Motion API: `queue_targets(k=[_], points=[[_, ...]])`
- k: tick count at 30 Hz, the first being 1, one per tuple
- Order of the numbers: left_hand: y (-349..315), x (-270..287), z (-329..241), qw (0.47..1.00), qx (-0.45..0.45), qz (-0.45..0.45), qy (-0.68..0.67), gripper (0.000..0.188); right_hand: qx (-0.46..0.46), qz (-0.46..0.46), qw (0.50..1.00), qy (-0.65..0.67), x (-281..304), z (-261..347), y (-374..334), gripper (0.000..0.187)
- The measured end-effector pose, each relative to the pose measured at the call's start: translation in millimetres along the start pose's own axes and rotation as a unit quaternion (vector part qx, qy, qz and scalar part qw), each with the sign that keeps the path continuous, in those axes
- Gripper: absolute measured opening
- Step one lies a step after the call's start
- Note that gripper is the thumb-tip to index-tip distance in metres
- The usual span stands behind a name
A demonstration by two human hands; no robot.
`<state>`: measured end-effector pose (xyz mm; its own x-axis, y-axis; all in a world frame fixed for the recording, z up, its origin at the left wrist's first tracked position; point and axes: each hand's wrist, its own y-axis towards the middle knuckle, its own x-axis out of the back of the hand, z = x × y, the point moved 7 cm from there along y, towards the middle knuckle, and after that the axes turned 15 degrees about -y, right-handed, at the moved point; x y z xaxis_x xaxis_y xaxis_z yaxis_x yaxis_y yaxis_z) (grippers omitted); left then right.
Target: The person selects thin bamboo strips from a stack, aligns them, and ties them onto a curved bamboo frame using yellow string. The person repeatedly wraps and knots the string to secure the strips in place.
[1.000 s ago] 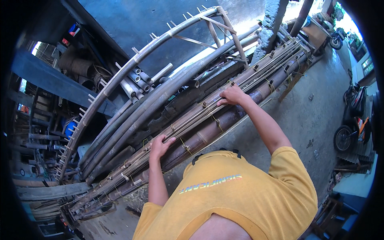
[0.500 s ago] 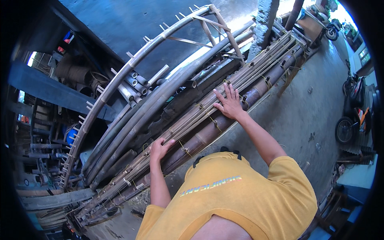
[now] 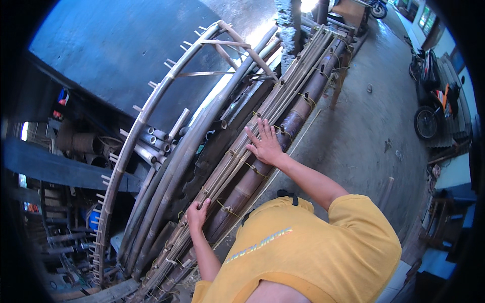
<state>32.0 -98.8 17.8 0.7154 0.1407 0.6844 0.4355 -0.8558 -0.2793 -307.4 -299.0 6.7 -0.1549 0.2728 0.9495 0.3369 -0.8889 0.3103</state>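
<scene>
A long bundle of thin bamboo strips [image 3: 230,174] runs diagonally from lower left to upper right, lying along thick brown bamboo poles [image 3: 247,183] with yellow ties at intervals. My right hand [image 3: 267,146] lies on the strips about midway along, palm down with its fingers spread. Nearer and to the left, my left hand [image 3: 197,216] is at the same strips, its fingers curled over them and its thumb on the right side. The left fingertips are partly hidden.
Beyond the bundle stands a curved bamboo frame [image 3: 145,112] with short pegs sticking out. Bent poles [image 3: 194,144] and cut bamboo tubes [image 3: 160,143] lie behind it. A rough pillar [image 3: 288,35] rises at the far end. Over the concrete floor [image 3: 353,136] on the right stands a motorcycle [image 3: 429,113].
The view has turned, so the bundle now appears steeper and further left. Both hands stay on the strips, the right one still spread and the left still curled.
</scene>
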Motion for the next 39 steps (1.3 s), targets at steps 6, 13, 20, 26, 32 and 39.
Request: queue_targets(k=[6, 13, 20, 26, 32, 39], points=[[0, 2, 2, 0.991, -0.092, -0.077, 0.060, 0.070, 0.005, 0.104, 0.994, 0.021, -11, -2, 7, 0.088], [2, 1, -1, 0.994, -0.083, -0.053, 0.041, 0.069, -0.014, -0.021, 0.999, 0.046, 11, 0, -5, 0.085], [2, 1, -1, 0.999, -0.015, -0.021, 0.035, 0.067, 0.014, -0.149, 0.987, 0.062, 27, -1, -41, 0.054], [4, 3, 1, 0.999, -0.004, 0.001, 0.054, 0.068, 0.050, -0.143, 0.987, 0.060, 42, -12, -26, 0.054], [6, 2, 2, 0.998, -0.020, 0.002, 0.060, 0.068, 0.076, -0.144, 0.986, 0.020, 44, -17, -20, 0.058], [8, 1, 2, 0.998, -0.014, 0.004, 0.061, 0.067, 0.112, -0.156, 0.981, 0.011, 47, -21, -12, 0.062]])
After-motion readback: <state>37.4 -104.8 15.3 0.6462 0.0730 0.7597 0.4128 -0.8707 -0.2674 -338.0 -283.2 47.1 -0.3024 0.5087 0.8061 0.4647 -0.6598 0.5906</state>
